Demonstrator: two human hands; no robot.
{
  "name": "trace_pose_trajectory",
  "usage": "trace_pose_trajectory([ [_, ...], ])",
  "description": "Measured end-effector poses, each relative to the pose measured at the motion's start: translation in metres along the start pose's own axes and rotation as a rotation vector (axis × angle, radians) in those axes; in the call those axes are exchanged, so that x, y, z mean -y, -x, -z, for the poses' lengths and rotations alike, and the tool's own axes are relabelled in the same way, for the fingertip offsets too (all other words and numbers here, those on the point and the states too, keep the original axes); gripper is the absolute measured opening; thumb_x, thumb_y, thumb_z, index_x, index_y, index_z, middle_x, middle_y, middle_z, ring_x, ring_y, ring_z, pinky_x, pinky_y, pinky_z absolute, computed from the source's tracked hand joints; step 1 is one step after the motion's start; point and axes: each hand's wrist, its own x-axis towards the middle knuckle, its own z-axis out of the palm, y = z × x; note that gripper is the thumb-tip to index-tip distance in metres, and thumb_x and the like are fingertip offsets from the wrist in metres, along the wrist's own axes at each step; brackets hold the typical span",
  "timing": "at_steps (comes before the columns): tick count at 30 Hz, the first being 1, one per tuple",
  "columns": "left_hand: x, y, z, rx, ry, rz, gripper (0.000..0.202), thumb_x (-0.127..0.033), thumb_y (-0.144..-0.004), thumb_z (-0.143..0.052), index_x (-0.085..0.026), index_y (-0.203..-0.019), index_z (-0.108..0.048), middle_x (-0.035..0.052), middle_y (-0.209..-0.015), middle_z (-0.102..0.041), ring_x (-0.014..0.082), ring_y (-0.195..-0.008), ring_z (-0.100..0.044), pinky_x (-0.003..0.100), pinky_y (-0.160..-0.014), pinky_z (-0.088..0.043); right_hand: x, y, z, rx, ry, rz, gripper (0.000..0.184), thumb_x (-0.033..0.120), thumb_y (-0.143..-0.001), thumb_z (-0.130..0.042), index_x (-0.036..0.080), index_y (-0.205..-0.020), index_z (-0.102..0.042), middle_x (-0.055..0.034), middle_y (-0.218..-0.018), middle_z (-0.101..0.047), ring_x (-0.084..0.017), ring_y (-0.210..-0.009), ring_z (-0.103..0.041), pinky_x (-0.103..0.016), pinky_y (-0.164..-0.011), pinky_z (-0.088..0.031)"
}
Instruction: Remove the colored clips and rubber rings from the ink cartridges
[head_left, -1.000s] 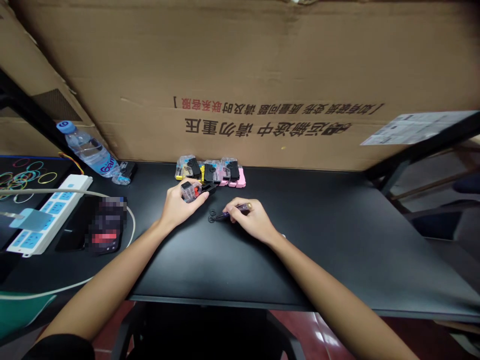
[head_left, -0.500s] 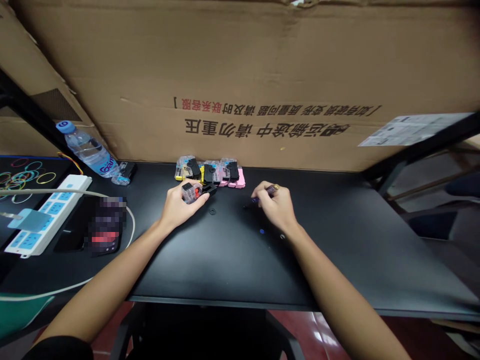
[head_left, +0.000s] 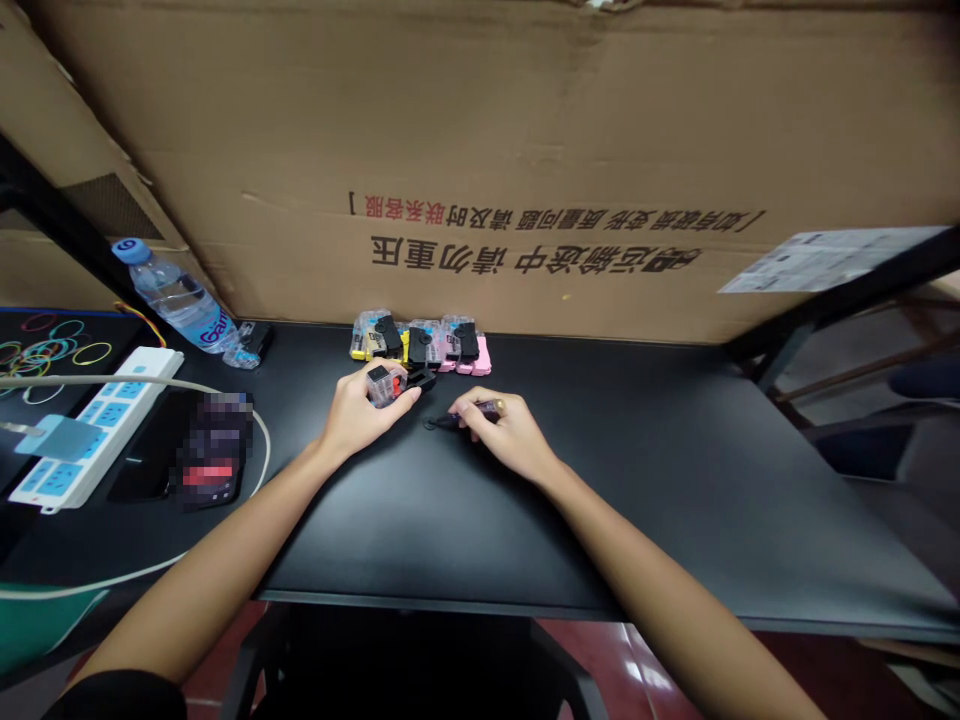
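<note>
My left hand (head_left: pixel 358 412) is closed around a small clear plastic device (head_left: pixel 384 386) with a red part inside and a black piece jutting out to the right. My right hand (head_left: pixel 506 430) pinches a dark pen-shaped tool (head_left: pixel 480 411) with a gold-coloured end. The tool's black tip points left and meets, or nearly meets, a small black ring (head_left: pixel 428 425) lying on the black table (head_left: pixel 420 530). Just beyond my left hand stand several similar clear and black devices (head_left: pixel 424 342) with yellow and pink parts.
A cardboard sheet (head_left: pixel 480 120) rises along the table's back edge. To the left are a water bottle (head_left: pixel 180 300), a white power strip (head_left: pixel 97 430), a phone (head_left: pixel 214 450) and a white cable (head_left: pixel 266 440). Rubber bands (head_left: pixel 56 345) lie at the far left.
My right hand has moved left with the pen-shaped tool, bringing its tip to the black ring. The small blue disc and light bit near my right wrist are now hidden. My left hand barely shifts.
</note>
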Motion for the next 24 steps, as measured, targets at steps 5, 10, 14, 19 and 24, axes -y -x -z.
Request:
trace_pose_trajectory([
  [5, 0.002, 0.000, -0.001, 0.016, -0.006, -0.004, 0.024, -0.041, -0.088, -0.083, -0.022, -0.100, -0.073, 0.0027, -0.097, -0.081, 0.0192, -0.084, -0.077, 0.032, -0.086, -0.062, -0.008, -0.007, 0.027, -0.213, 0.166, -0.004, 0.025, 0.029, -0.090, -0.059, 0.020, -0.069, -0.069, 0.0004, -0.058, -0.061, -0.016, -0.052, -0.055, -0.029, -0.054, -0.040],
  [10, 0.002, 0.001, 0.002, 0.164, 0.004, -0.001, 0.028, -0.045, -0.089, -0.082, -0.023, -0.103, -0.074, 0.0014, -0.097, -0.081, 0.0181, -0.081, -0.076, 0.029, -0.080, -0.059, -0.011, -0.009, 0.038, -0.296, 0.089, -0.044, 0.023, 0.028, -0.087, -0.058, 0.021, -0.068, -0.069, 0.0015, -0.054, -0.056, -0.016, -0.050, -0.051, -0.030, -0.052, -0.038],
  [14, 0.001, 0.001, 0.005, 0.389, 0.000, -0.010, 0.032, -0.049, -0.086, -0.086, -0.025, -0.105, -0.075, -0.0017, -0.091, -0.080, 0.0173, -0.073, -0.072, 0.027, -0.073, -0.056, -0.002, -0.004, 0.028, -0.327, -0.017, 0.027, 0.032, 0.030, -0.096, -0.055, 0.023, -0.065, -0.062, 0.0009, -0.055, -0.053, -0.016, -0.051, -0.049, -0.031, -0.054, -0.039],
  [19, 0.001, -0.002, 0.004, 0.456, 0.050, -0.054, 0.030, -0.044, -0.090, -0.085, -0.025, -0.109, -0.074, 0.0002, -0.100, -0.080, 0.0198, -0.087, -0.075, 0.028, -0.083, -0.057, 0.006, 0.002, 0.013, -0.180, 0.104, 0.271, 0.038, 0.031, -0.105, -0.052, 0.023, -0.068, -0.053, -0.0062, -0.086, -0.063, -0.019, -0.071, -0.058, -0.035, -0.070, -0.048],
  [24, 0.006, -0.002, 0.006, 0.475, 0.103, -0.094, 0.027, -0.041, -0.102, -0.072, -0.025, -0.124, -0.069, 0.0056, -0.122, -0.077, 0.0215, -0.110, -0.074, 0.030, -0.095, -0.056, -0.002, 0.008, 0.001, 0.106, 0.284, 0.314, 0.016, 0.029, -0.110, -0.053, 0.023, -0.110, -0.068, -0.0083, -0.103, -0.069, -0.021, -0.088, -0.066, -0.033, -0.082, -0.052],
])
